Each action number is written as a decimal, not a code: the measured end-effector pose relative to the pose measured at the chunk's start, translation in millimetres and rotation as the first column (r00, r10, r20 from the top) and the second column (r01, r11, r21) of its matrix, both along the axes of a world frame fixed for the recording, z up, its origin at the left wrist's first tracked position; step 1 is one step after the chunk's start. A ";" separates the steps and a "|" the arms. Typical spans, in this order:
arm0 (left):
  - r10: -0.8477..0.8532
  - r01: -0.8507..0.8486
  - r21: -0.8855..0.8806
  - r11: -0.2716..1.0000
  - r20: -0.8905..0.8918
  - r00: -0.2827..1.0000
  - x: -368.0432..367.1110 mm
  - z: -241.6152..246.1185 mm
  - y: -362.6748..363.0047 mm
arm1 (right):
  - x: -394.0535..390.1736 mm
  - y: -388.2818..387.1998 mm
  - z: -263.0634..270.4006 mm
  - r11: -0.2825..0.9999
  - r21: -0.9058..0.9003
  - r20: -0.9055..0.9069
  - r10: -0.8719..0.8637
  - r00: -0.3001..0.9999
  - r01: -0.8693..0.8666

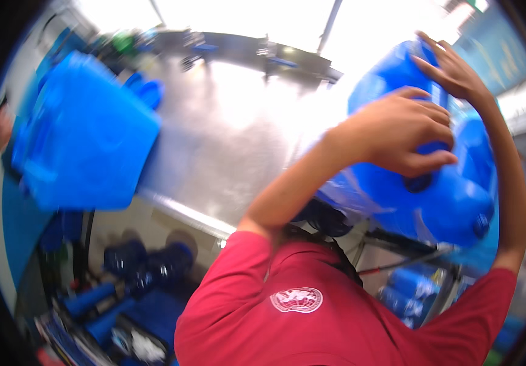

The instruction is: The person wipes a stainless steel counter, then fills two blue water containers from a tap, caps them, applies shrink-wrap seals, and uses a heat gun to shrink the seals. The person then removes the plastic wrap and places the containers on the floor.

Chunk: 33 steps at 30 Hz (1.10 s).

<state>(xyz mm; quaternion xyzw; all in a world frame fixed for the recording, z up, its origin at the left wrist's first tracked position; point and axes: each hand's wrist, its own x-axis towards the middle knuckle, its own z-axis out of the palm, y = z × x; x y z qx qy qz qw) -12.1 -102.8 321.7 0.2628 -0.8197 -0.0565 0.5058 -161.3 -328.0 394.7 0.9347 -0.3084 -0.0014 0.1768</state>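
At upper right, large translucent blue plastic bottles (455, 206) are bunched together, partly under clear plastic film (359, 192). My left hand (405, 132) is laid over the near side of one blue bottle (382, 98), fingers curled, with a dark round opening or cap (418, 183) just below it. Higher up, my right hand (450, 68) presses against that bottle's far end, its fingers spread along the surface. Both hands seem to hold it between them, though motion blur hides the exact contact.
A shiny metal table (226, 137) stretches before me, with blurred metal fixtures (194, 48) along its back. On its left stands a big blue plastic container (93, 137), small blue round pieces (150, 94) behind it. Dark blue bottles (148, 261) lie below; wrapped blue bottles (405, 293) sit under the right side.
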 end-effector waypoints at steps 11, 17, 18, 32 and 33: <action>0.160 -0.156 0.088 0.984 -0.043 0.986 -6.3 1.8 12.8 | -1.2 -50.1 -19.2 0.905 -0.219 -0.353 0.274 0.894 -0.364; 0.648 -0.636 -0.142 0.758 0.055 0.760 33.9 -13.4 90.7 | 4.3 -60.9 -37.9 0.939 -0.243 -0.310 0.162 0.937 -0.243; 0.803 -0.770 -0.248 0.588 0.061 0.593 64.7 -1.7 110.5 | 6.1 -54.2 -37.2 0.956 -0.199 -0.290 0.154 0.945 -0.217; 0.600 -0.757 -0.189 -0.626 0.503 -0.622 441.0 45.2 308.9 | -97.5 283.2 9.8 0.955 -0.012 0.395 0.278 0.876 -0.297; 0.641 -0.778 -0.142 -0.613 0.486 -0.594 436.8 45.2 309.6 | -97.5 305.0 5.8 0.943 0.043 0.412 0.285 0.866 -0.331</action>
